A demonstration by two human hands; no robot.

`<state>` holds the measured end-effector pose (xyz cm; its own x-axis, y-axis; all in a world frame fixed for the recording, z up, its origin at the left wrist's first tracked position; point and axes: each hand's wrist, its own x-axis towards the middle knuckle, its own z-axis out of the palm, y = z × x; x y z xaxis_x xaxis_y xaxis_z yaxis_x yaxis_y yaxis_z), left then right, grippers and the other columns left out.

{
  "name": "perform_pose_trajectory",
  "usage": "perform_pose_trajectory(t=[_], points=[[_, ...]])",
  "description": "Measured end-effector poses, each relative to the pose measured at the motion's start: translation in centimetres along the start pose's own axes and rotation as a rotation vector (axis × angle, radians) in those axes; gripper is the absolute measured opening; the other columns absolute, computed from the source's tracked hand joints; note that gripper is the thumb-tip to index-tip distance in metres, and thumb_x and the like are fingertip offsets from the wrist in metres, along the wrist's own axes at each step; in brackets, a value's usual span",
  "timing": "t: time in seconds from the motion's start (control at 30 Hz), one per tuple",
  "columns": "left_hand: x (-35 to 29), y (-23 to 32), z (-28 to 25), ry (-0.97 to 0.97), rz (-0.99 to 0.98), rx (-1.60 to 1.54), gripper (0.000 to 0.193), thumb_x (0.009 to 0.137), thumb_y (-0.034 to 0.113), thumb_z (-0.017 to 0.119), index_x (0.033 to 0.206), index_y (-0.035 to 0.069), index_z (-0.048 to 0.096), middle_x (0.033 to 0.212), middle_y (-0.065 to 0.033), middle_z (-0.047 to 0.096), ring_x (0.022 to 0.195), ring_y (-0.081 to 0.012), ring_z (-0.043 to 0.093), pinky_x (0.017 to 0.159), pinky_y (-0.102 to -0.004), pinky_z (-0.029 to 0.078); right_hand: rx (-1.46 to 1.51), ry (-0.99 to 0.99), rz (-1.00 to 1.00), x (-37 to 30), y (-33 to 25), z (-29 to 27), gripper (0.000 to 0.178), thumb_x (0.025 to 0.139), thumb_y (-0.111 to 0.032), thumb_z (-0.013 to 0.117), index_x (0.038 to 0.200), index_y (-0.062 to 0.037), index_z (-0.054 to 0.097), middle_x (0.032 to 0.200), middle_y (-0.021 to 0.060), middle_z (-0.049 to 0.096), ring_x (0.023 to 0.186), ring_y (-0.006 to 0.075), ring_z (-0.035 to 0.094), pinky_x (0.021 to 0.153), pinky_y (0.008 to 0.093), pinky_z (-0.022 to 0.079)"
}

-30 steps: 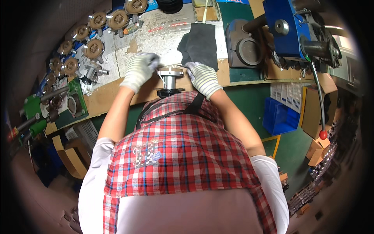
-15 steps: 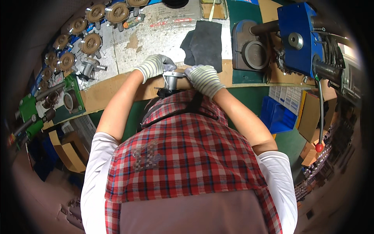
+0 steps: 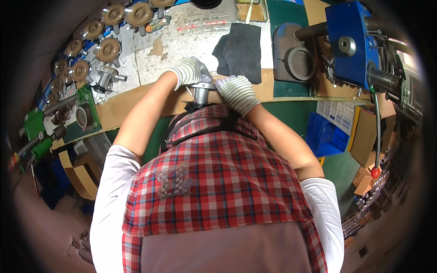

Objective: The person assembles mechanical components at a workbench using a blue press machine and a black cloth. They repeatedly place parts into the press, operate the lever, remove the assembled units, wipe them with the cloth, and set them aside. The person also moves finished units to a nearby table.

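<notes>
At the bench's near edge stands a grey metal flanged housing, its round flange uppermost and a black piece at its lower end. My left hand, in a white glove with dark stripes, curls closed over the flange from the left and above. From the right, my gloved right hand is closed at the flange's rim, fingertips bent against it. The gloves partly cover the flange, so exact finger contact is hidden. A dark cloth lies just beyond my right hand.
Several brown round-faced metal housings crowd the left of the bench, with a bare silver housing nearer. A green press stands left; a blue press with a red-knobbed lever stands right. Below it sits a blue bin.
My left hand has risen slightly and shifted right over the flange. My right hand stays at the rim with its fingers a little more bent. The whole view has shifted slightly.
</notes>
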<state>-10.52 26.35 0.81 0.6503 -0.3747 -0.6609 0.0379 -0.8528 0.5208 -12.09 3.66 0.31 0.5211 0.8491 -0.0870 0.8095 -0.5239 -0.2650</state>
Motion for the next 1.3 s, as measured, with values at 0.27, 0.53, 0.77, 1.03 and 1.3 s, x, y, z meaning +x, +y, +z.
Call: perform_pose_trajectory(t=[0.27, 0.53, 0.77, 1.03, 1.3], points=[[1.3, -4.2, 1.0, -0.012, 0.060, -0.114, 0.033, 0.089, 0.034, 0.073, 0.111, 0.010, 0.076, 0.114, -0.0107, 0.073, 0.100, -0.0287, 0.069, 0.093, -0.0400, 0.053, -0.048, 0.057, -0.009, -0.4, 0.0, 1.3, 0.009, 0.089, -0.017, 0.056, 0.088, -0.0127, 0.063, 0.074, 0.0058, 0.066, 0.071, 0.0233, 0.068, 0.061, 0.0377, 0.051], [0.5, -11.2, 2.8, 0.034, 0.179, -0.015, 0.024, 0.091, 0.030, 0.070, 0.107, 0.014, 0.078, 0.113, -0.0023, 0.075, 0.116, -0.0221, 0.063, 0.103, -0.0387, 0.044, -0.068, 0.087, -0.022, -0.6, -0.5, 1.1, 0.008, 0.089, -0.017, 0.056, 0.088, -0.0125, 0.062, 0.073, 0.0049, 0.066, 0.069, 0.0224, 0.067, 0.059, 0.0373, 0.050], [0.9, -1.8, 1.2, 0.042, 0.076, 0.051, 0.028, 0.085, 0.025, 0.073, 0.111, 0.014, 0.077, 0.108, -0.0100, 0.075, 0.098, -0.0334, 0.068, 0.092, -0.0412, 0.052, -0.119, 0.142, -0.030, -0.4, -0.2, 1.5, 0.008, 0.090, -0.018, 0.055, 0.091, -0.0131, 0.061, 0.071, 0.0030, 0.063, 0.067, 0.0205, 0.065, 0.057, 0.0367, 0.048], [0.3, -3.5, 1.4, 0.033, 0.083, -0.303, 0.031, 0.089, 0.025, 0.073, 0.115, 0.010, 0.075, 0.112, -0.0110, 0.075, 0.096, -0.0194, 0.068, 0.092, -0.0338, 0.053, -0.103, 0.052, 0.024, -0.8, -1.2, 1.1, 0.011, 0.091, -0.018, 0.053, 0.093, -0.0126, 0.062, 0.076, 0.0052, 0.066, 0.074, 0.0226, 0.066, 0.061, 0.0382, 0.049], [-0.1, -10.2, 2.6, 0.065, -0.008, -0.368, 0.027, 0.089, 0.024, 0.073, 0.111, 0.009, 0.076, 0.105, -0.0120, 0.075, 0.094, -0.0236, 0.069, 0.088, -0.0356, 0.054, -0.057, 0.036, 0.042, -0.3, -1.7, 0.7, 0.009, 0.089, -0.014, 0.056, 0.090, -0.0107, 0.064, 0.079, 0.0088, 0.069, 0.077, 0.0254, 0.069, 0.063, 0.0396, 0.050]])
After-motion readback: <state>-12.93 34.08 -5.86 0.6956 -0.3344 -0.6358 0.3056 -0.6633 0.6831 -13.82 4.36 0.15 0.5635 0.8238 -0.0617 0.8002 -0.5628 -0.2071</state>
